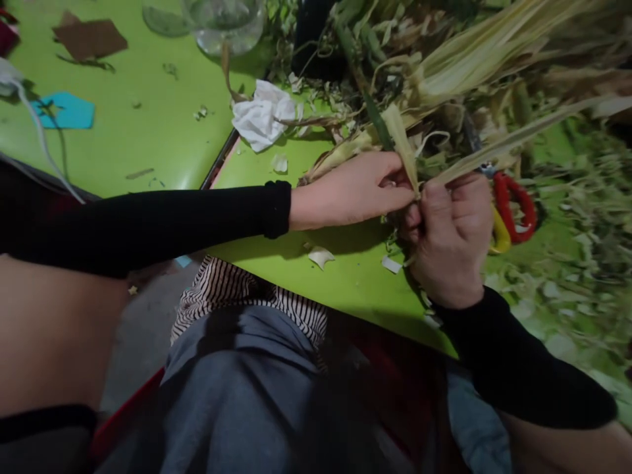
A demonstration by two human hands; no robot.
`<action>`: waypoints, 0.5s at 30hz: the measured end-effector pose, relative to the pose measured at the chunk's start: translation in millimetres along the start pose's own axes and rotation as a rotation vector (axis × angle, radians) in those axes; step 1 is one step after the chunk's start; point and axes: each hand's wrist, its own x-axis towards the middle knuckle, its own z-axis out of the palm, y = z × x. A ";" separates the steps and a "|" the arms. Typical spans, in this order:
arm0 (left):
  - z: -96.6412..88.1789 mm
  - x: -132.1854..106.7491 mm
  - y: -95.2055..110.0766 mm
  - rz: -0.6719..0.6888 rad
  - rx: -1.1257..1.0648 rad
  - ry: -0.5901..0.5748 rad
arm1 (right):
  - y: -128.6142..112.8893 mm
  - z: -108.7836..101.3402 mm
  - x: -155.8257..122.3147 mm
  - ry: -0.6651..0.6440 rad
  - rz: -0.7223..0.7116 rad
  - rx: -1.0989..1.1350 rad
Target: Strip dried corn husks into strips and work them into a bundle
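Note:
My left hand [358, 191] pinches a folded piece of pale corn husk [401, 141] that stands up from its fingertips. My right hand [451, 234] is closed on a long corn husk strip [518, 139], which trails off toward the right edge of the view. The fingertips of both hands meet where the husk pieces come together, and that spot is partly hidden by the fingers. Just right of my right hand lie scissors [518, 207] with red and yellow handles, their blades partly covered by husk.
Dried husks [469, 59] are heaped at the back right, with shreds [577, 283] scattered below them. A crumpled white tissue [264, 115] lies behind my left hand. Farther left are a clear container [230, 29], brown paper [91, 39], a blue cutout [66, 110] and a white cable [42, 135].

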 end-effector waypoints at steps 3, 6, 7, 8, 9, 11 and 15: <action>-3.4 0.3 -4.9 0.036 -0.006 -0.055 | -0.2 -0.6 3.4 -0.067 0.014 -0.019; -5.9 -0.1 -5.2 0.026 -0.014 -0.070 | -1.9 -2.1 4.9 -0.087 0.027 -0.053; -6.1 -0.5 -3.9 0.011 -0.020 -0.091 | -2.6 -2.7 5.0 -0.089 0.031 -0.067; -6.2 -0.8 -2.0 -0.006 -0.022 -0.107 | -3.1 -3.2 5.0 -0.092 0.038 -0.079; -6.4 -0.7 0.0 -0.023 -0.014 -0.117 | -3.6 -3.6 5.1 -0.099 0.047 -0.086; -7.2 0.6 4.0 -0.053 0.042 -0.096 | -4.2 -3.9 5.7 -0.117 0.068 -0.085; -10.0 7.2 7.4 -0.083 0.194 -0.056 | -6.4 -2.4 6.4 -0.131 0.123 -0.044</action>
